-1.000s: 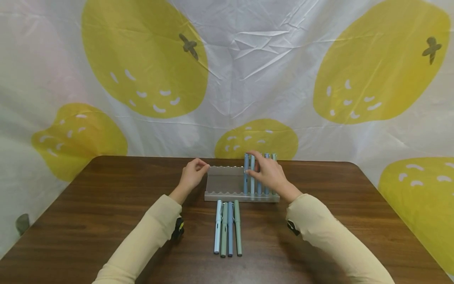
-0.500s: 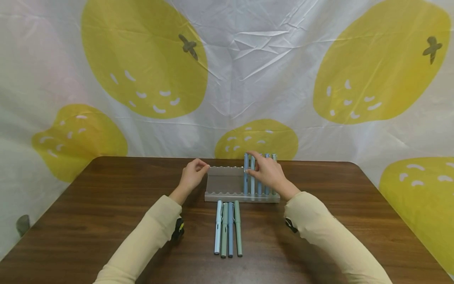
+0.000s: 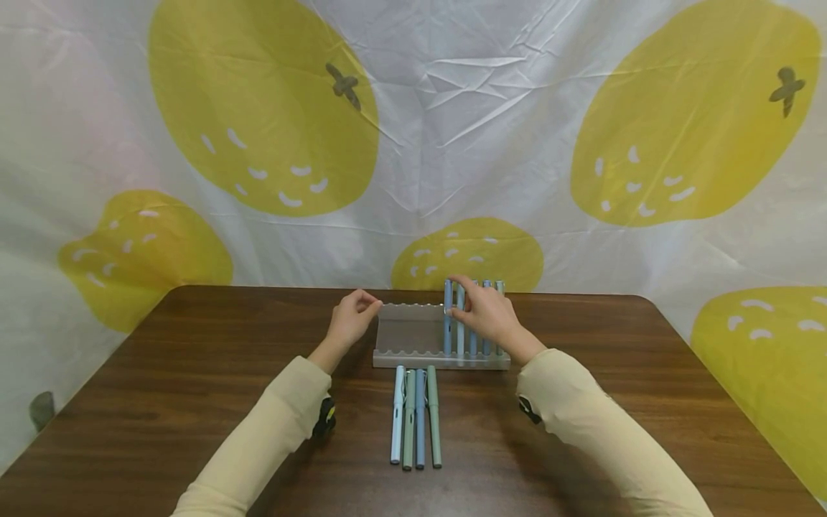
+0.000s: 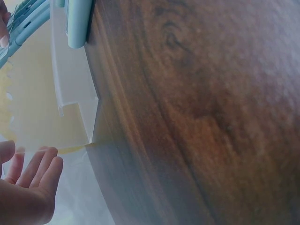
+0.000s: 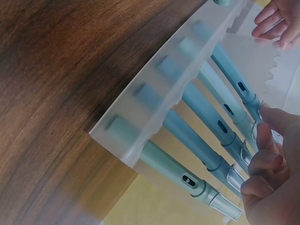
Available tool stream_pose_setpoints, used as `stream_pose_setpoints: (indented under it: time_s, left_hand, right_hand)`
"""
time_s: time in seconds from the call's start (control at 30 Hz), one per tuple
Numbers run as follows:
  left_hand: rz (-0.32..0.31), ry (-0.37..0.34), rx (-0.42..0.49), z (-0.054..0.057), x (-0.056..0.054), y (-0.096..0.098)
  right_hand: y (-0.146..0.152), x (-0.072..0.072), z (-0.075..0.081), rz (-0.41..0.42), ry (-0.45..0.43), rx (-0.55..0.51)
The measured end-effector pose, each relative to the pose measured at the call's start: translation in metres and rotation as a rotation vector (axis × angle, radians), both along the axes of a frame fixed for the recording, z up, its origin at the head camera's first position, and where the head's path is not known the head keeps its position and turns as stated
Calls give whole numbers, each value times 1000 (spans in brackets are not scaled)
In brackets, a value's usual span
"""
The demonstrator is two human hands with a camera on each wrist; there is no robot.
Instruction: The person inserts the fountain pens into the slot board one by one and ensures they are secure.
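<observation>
A clear, scalloped pen rack point(image 3: 410, 334) stands towards the back of the table, several capped pens leaning in its right-hand slots. My left hand point(image 3: 349, 321) pinches the rack's upper left corner between thumb and index finger, its other fingers loosely bent in the left wrist view. With thumb and index finger, my right hand point(image 3: 494, 312) holds the cap end of the leftmost racked pen, a blue one point(image 3: 448, 334). That pen's lower end sits behind the rack's front lip. In the right wrist view, a green pen point(image 5: 171, 166) occupies the slot at the rack's end.
In front of the rack, a light blue pen point(image 3: 397, 416), a green pen point(image 3: 408, 424), a blue pen point(image 3: 420, 424) and another green pen point(image 3: 433, 416) lie side by side on the wooden table point(image 3: 258, 316). A lemon-print cloth point(image 3: 413, 179) hangs behind.
</observation>
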State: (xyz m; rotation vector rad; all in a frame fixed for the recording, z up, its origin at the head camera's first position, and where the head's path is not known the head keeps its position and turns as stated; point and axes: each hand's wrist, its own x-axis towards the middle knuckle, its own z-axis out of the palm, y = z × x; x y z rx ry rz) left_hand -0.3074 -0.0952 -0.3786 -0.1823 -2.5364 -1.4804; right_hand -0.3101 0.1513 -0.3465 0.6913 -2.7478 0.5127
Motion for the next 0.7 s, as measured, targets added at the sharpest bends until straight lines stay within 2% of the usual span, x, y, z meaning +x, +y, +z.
stream_pose_setpoints:
  time_s: [0.47, 0.7]
  left_hand:
    - [9, 0, -2, -1, 0, 1]
    - [9, -8, 1, -1, -1, 0]
  right_hand:
    - [0, -1, 0, 3, -8, 2]
    - [1, 2, -3, 19, 45, -54]
